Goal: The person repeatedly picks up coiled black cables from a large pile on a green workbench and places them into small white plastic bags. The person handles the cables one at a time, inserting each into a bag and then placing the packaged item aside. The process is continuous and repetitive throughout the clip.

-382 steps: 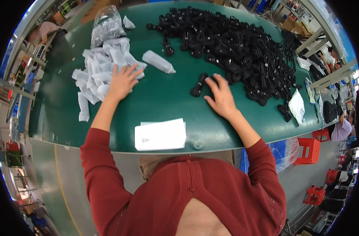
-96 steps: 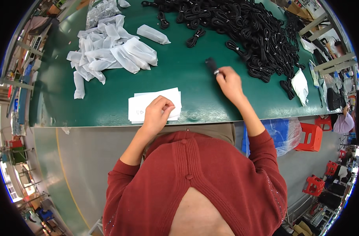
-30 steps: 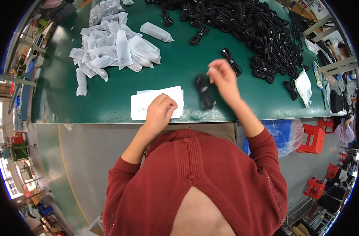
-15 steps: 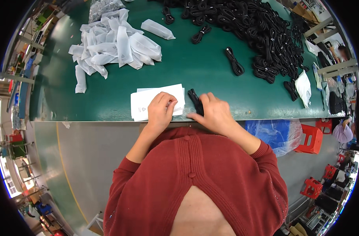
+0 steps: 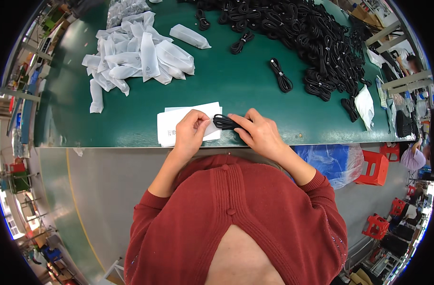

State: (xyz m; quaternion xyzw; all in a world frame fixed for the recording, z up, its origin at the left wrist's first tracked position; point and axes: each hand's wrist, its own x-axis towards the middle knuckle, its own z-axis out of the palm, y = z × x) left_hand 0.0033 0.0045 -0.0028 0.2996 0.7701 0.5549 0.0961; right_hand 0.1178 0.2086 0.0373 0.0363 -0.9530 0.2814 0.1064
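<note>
Close to the table's front edge lies a small stack of flat white bags (image 5: 167, 124) with dark print. My left hand (image 5: 190, 132) rests over the stack, thumb and fingers pinched at the right side of the top bag. My right hand (image 5: 261, 134) grips a coiled black cable (image 5: 225, 122), held roughly level. The cable's looped end reaches over the right edge of the stack, close to my left fingertips. My right fingers hide the rest of this cable.
A heap of filled whitish bags (image 5: 126, 59) lies at the far left of the green table (image 5: 131, 126). Coiled black cables (image 5: 293, 28) form a large pile at the far right, with a single cable coil (image 5: 280, 76) before it. Red stools (image 5: 373, 168) stand beyond the table's edge.
The cable in my right hand has swung from upright to level, its looped end moving left over the bags. My left hand has shifted only slightly.
</note>
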